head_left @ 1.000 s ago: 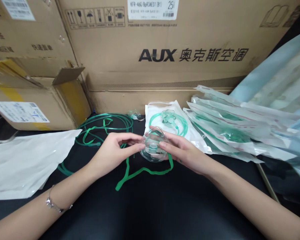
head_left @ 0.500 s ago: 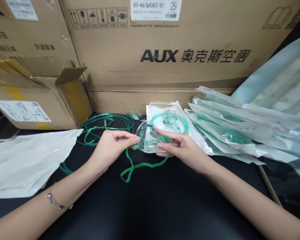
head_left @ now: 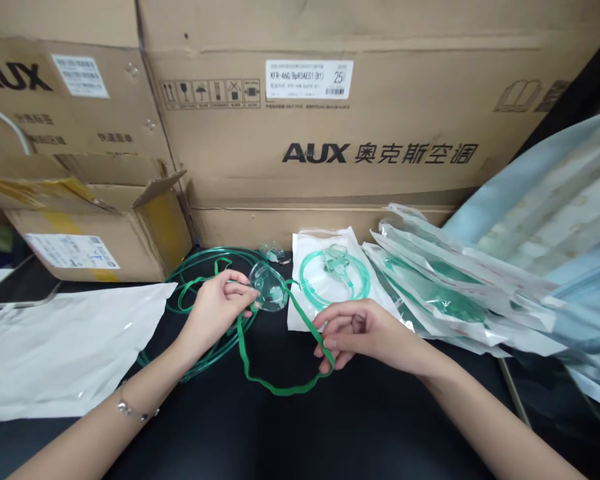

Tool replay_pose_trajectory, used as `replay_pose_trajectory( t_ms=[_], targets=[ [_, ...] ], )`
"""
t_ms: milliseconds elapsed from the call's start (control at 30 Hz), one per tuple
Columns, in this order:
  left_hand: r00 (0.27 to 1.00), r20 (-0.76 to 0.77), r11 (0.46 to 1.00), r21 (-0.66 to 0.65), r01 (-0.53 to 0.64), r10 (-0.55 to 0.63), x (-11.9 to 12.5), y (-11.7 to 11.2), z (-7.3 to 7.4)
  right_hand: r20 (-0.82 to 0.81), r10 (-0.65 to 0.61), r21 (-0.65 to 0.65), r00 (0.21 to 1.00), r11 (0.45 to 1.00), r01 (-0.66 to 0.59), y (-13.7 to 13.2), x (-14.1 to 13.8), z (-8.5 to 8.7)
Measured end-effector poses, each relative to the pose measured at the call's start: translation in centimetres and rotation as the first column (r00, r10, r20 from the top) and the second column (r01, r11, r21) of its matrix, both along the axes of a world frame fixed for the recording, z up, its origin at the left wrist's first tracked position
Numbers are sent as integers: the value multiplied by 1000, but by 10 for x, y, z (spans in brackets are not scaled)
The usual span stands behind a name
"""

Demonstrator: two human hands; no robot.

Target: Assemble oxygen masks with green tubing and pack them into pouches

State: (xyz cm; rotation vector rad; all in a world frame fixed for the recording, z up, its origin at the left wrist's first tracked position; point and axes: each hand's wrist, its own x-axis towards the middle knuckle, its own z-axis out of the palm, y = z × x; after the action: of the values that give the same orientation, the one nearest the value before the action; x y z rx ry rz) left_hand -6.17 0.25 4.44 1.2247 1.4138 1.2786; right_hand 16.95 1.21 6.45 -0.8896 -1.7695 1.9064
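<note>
My left hand [head_left: 220, 303] pinches the left edge of a clear oxygen mask [head_left: 271, 287], held above the black table. From the mask hangs a green elastic strap [head_left: 290, 389], looping down toward me. My right hand [head_left: 363, 333] has its fingers closed on the right side of this strap, apart from the mask. Behind the left hand lies a coil of green tubing [head_left: 200, 360], partly covered by the wrist. Beyond the right hand, a second mask with coiled green tubing [head_left: 367, 277] rests on a white package [head_left: 300, 323].
Several packaged masks [head_left: 460, 300] are piled at the right, beside light blue fabric [head_left: 500, 193]. At the left are a white packet [head_left: 70, 347], a phone-like dark slab [head_left: 23, 283] and an open cardboard box [head_left: 105, 233]. Large cartons [head_left: 240, 147] stand across the back.
My right hand has left the mask and moved right and down, drawing the strap out into a wide loop. The mask has shifted left in my left hand. The view has tilted up.
</note>
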Motion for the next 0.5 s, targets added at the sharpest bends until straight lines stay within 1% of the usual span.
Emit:
replay_pose_trajectory(
  t_ms=[67,100,167,200,233,300,333,367,400,433,500],
  targets=[
    [993,-113,998,-60,36,-43,1,3,-6,42,-13,64,999,998,10,-1,-2,-3],
    [984,-164,995,-81,53,-65,2,4,-9,77,-19,120,997,993,9,-1,-4,-6],
    [953,-291,996,-60,71,-85,4,5,-14,163,-40,284,986,959,-8,-2,-7,-11],
    [919,-388,997,-17,69,-70,4,5,-16,201,-57,374,978,927,-22,-2,-9,-14],
    [865,-501,998,34,61,-36,5,5,-17,231,-78,453,970,891,-36,-3,-10,-17],
    [709,-703,991,126,53,51,5,4,-19,268,-111,565,957,822,-63,-3,-11,-20],
    [632,-771,986,155,60,82,5,4,-20,281,-120,600,952,796,-76,-3,-12,-22],
    [574,-813,983,170,75,96,5,5,-20,293,-124,624,948,776,-91,-3,-12,-23],
    [539,-837,979,176,100,95,5,6,-21,303,-125,641,945,761,-104,-2,-13,-24],
    [523,-848,974,181,135,85,4,7,-22,310,-125,655,943,746,-116,-2,-13,-24],
    [520,-851,961,198,194,71,3,10,-22,318,-124,684,940,716,-137,-2,-14,-24]
  ],
)
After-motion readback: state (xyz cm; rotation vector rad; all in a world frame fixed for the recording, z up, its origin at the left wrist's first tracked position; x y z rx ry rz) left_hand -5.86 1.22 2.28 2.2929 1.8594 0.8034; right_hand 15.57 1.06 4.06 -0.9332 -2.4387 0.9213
